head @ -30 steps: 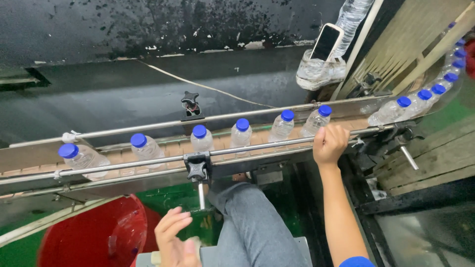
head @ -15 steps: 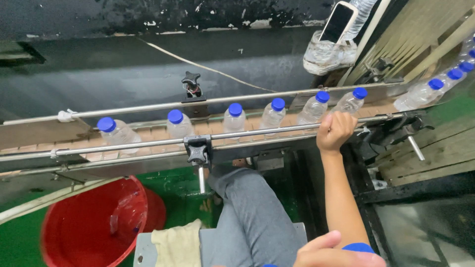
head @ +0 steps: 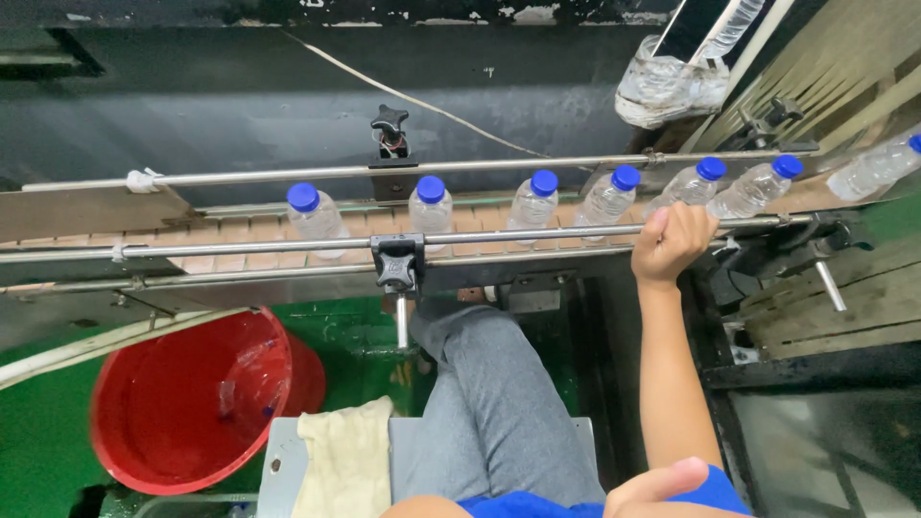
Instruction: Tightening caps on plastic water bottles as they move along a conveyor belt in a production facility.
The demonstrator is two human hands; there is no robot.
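Along the near rail point(head: 537, 236) of the conveyor point(head: 230, 240) we're resting our right hand point(head: 672, 242), fingers curled over the rail & clenched on it, just below the bottle point(head: 689, 186) that's 2nd from the right in the tight group. That bottle is standing tilted on the belt w/ its blue cap toward the far rail point(head: 288, 175), touching or nearly touching our knuckles; we can't tell which.

Our left hand point(head: 662, 487) is showing only as a bit of thumb/finger at the bottom edge of the view, close to our blue shirt; we can't tell its grip, nothing visible in it.

Six clear bottles w/ blue caps are riding the conveyor between the 2 rails: one point(head: 313, 219) toward the left end, one point(head: 430, 211) by the black clamp point(head: 397, 263) at mid-rail, then three more closer together toward the right end, plus another point(head: 875, 171) lying further off at the right edge. A black knob point(head: 389, 127) is sitting on the far rail above the clamp.

Below the conveyor's near edge we're seeing our grey trouser leg point(head: 499, 412), a red bucket point(head: 182, 403) on the green floor at left, & a pale cloth point(head: 347, 457) on the seat beside our leg.
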